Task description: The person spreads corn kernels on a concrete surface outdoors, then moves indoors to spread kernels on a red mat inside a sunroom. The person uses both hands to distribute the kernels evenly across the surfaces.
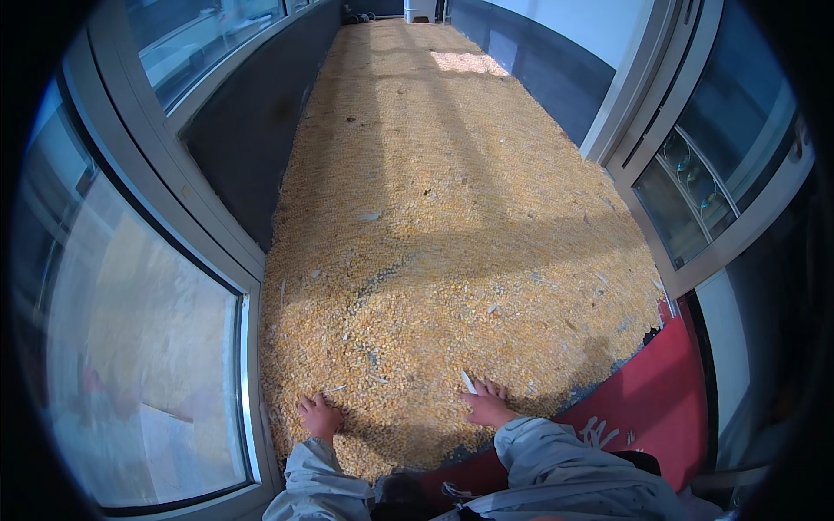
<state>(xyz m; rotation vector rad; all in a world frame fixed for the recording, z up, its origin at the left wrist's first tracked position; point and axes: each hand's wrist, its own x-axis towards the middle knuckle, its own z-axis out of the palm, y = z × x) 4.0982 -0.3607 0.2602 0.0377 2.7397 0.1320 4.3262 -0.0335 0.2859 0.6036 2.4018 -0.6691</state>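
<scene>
On floor, low in view: both hands pressed flat on corn kernels. L hand near the window frame, fingers partly curled, nothing held. R hand w/ fingers spread wide, palm down, nothing gripped; pale husk scrap just beside its fingertips. Grain layer runs lengthwise straight ahead, away from the person, btwn window wall & glass door. Near edge of grain meets red mat by R sleeve. Hands abt equally near the grain.
</scene>
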